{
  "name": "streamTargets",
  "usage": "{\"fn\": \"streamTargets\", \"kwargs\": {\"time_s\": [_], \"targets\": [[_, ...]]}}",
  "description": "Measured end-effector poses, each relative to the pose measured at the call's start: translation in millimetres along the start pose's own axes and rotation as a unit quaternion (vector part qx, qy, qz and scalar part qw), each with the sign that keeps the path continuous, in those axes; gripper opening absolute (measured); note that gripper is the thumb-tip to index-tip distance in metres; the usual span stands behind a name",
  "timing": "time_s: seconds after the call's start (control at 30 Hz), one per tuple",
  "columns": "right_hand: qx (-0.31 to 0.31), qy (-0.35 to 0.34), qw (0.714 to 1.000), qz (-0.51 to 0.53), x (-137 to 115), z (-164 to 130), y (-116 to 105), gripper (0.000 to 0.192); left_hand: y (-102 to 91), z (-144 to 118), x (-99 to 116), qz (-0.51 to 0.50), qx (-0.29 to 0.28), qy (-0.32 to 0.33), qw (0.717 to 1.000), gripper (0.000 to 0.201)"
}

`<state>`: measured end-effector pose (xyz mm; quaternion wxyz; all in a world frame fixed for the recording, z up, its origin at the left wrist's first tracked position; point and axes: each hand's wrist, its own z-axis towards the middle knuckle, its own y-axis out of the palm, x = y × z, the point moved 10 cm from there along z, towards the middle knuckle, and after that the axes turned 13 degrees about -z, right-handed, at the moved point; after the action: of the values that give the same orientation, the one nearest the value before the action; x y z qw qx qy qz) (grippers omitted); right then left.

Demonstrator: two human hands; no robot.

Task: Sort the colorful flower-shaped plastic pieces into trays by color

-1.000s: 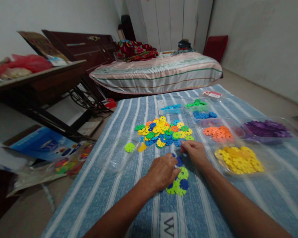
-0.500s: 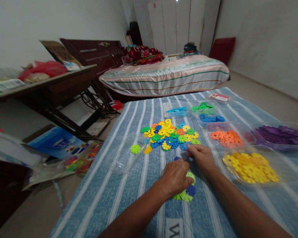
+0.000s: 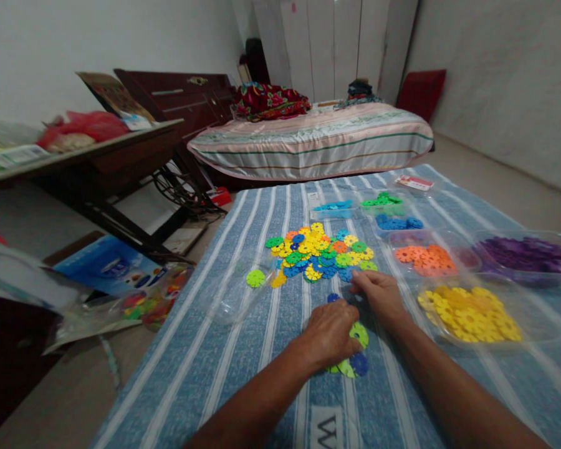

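Green-blue disc cluster [image 3: 353, 355] under left hand [image 3: 330, 333], grip unclear; right hand [image 3: 376, 293] pinching blue disc [image 3: 355, 293]

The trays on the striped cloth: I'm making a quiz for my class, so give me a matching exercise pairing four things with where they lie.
Things:
1. yellow pieces
2. purple pieces
3. orange pieces
4. lone lime-green piece

Places:
A. farthest right tray
B. left of the mixed pile, in a clear tray
C. tray nearest the right hand
D. tray between the mixed pile and the purple tray

Pairs: 1-C, 2-A, 3-D, 4-B
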<state>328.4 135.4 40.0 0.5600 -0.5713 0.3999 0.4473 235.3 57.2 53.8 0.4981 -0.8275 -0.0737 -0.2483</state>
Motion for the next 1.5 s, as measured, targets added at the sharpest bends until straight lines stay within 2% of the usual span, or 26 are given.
{"fn": "streamTargets", "kwargs": {"time_s": [0.23, 0.4, 0.5, 0.6, 0.7, 0.77, 0.83, 0.93, 1.0, 1.1, 1.17, 1.27, 1.33, 1.5], "targets": [[0.007, -0.008, 1.000, 0.014, 1, 0, 0, 0.057, -1.9, -2, -2, -0.039, 0.020, 0.007, 0.999, 0.030], [0.005, -0.009, 1.000, 0.013, -1, 0, 0, 0.057, -5.8, -2, -12, -0.077, 0.047, 0.006, 0.996, 0.017], [0.004, -0.008, 1.000, 0.008, -1, 0, 0, 0.056, -12.6, -4, -13, -0.109, 0.062, 0.010, 0.992, 0.009], [0.001, -0.005, 1.000, 0.008, -2, 0, 0, 0.056, -27.6, -10, -14, -0.188, 0.080, 0.009, 0.979, 0.011], [-0.003, -0.005, 1.000, 0.003, -2, -1, 0, 0.058, -57.0, -21, -23, -0.281, 0.108, 0.008, 0.954, 0.013], [-0.001, -0.002, 1.000, -0.001, -1, -2, 0, 0.060, -89.7, -34, -40, -0.313, 0.161, 0.002, 0.936, 0.016], [0.003, 0.001, 1.000, -0.004, -1, -3, -1, 0.062, -127.6, -52, -67, -0.322, 0.236, -0.016, 0.917, 0.016], [0.006, 0.000, 1.000, -0.010, -3, -4, -1, 0.066, -182.3, -86, -116, -0.266, 0.377, -0.060, 0.885, 0.020], [0.005, 0.000, 1.000, -0.011, -7, -4, -2, 0.068, -197.8, -96, -148, -0.226, 0.407, -0.103, 0.879, 0.019], [0.000, 0.004, 1.000, -0.006, -11, -5, -1, 0.069, -190.2, -87, -186, -0.191, 0.360, -0.168, 0.898, 0.013], [-0.001, 0.006, 1.000, -0.003, -12, -6, -2, 0.069, -175.7, -74, -199, -0.155, 0.305, -0.200, 0.918, 0.011], [0.000, 0.009, 1.000, -0.001, -12, -6, -2, 0.068, -159.3, -59, -203, -0.121, 0.250, -0.216, 0.936, 0.010], [-0.004, 0.011, 1.000, 0.001, -11, -6, -1, 0.067, -156.7, -54, -202, -0.113, 0.238, -0.218, 0.940, 0.008], [-0.005, 0.005, 1.000, 0.003, -6, -4, 0, 0.064, -177.7, -60, -196, -0.064, 0.278, -0.220, 0.933, 0.007]]}}
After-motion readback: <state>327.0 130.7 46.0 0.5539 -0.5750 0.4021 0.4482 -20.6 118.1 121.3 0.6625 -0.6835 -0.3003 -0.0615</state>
